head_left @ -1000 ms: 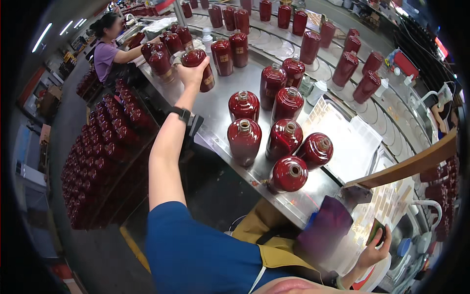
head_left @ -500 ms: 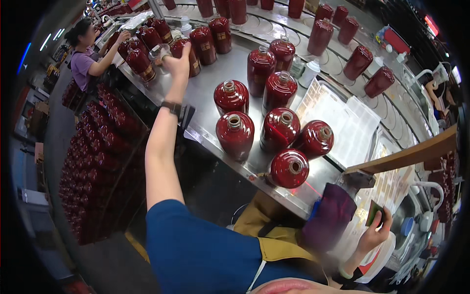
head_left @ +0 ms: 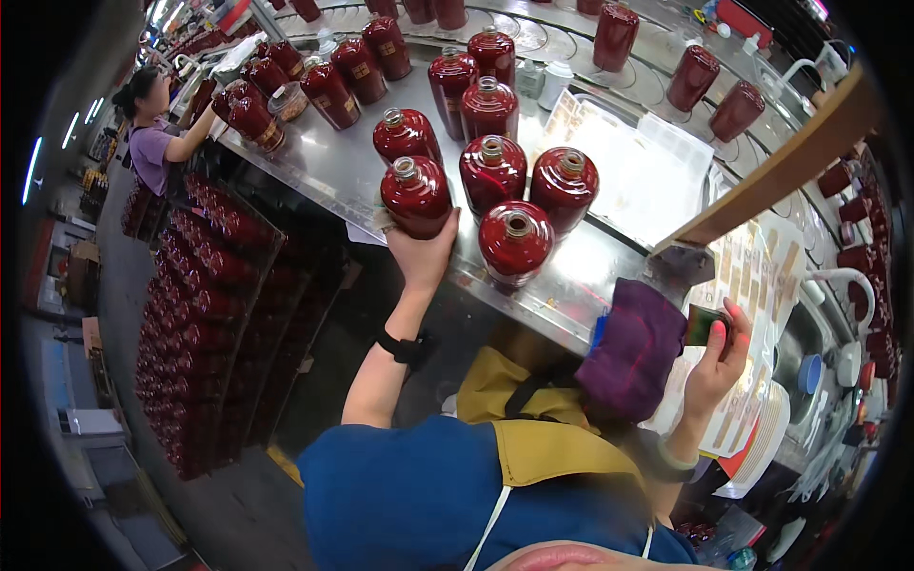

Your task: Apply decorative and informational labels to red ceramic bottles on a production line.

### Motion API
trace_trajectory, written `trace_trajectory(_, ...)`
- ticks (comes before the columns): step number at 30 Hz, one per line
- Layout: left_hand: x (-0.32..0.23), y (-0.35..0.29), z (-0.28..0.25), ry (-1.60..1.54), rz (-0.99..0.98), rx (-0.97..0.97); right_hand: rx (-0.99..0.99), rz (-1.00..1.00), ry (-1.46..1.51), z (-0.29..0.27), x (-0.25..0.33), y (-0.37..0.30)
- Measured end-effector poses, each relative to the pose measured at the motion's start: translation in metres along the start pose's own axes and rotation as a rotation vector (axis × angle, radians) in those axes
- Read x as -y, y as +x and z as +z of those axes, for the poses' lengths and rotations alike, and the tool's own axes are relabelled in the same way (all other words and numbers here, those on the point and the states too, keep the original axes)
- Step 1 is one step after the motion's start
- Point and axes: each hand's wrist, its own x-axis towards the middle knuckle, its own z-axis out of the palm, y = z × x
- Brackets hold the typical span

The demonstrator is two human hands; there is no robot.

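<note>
My left hand (head_left: pixel 422 252) is wrapped round the lower part of a glossy dark red bottle (head_left: pixel 416 198) near the front edge of the metal table. The bottle stands almost upright, its neck uncapped; part of its base is hidden by my palm. Beside it are more red bottles, among them one behind (head_left: pixel 407 138) and one to the right (head_left: pixel 515 243). My right hand (head_left: pixel 721 366) pinches a small flat dark green piece (head_left: pixel 705 326) between thumb and fingers, over sheets with tan label strips (head_left: pixel 743 314).
A purple cloth (head_left: pixel 633 347) hangs at the table edge (head_left: pixel 562 319) beside a wooden bar (head_left: pixel 771 162). Behind the bottles stands a white plastic bottle (head_left: pixel 555 84). Red bottles ride on a curved conveyor (head_left: pixel 657 81). Stacked bottles (head_left: pixel 205 324) fill the left, near a co-worker (head_left: pixel 152 147).
My left hand has come back from a bottle at the far left and now grips one at the near edge. My right hand keeps the green piece, slightly higher in view. The view has shifted.
</note>
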Motion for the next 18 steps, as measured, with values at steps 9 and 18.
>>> trace_trajectory(9, -0.083, -0.044, -0.043, -0.66, 0.313, -0.247, 0.017, 0.195, 0.063, -0.057, -0.019, -0.026)
trace_trajectory(18, -0.166, -0.138, 0.063, -0.962, -0.317, 0.96, 0.293, 0.094, 0.143, -0.032, 0.031, -0.023)
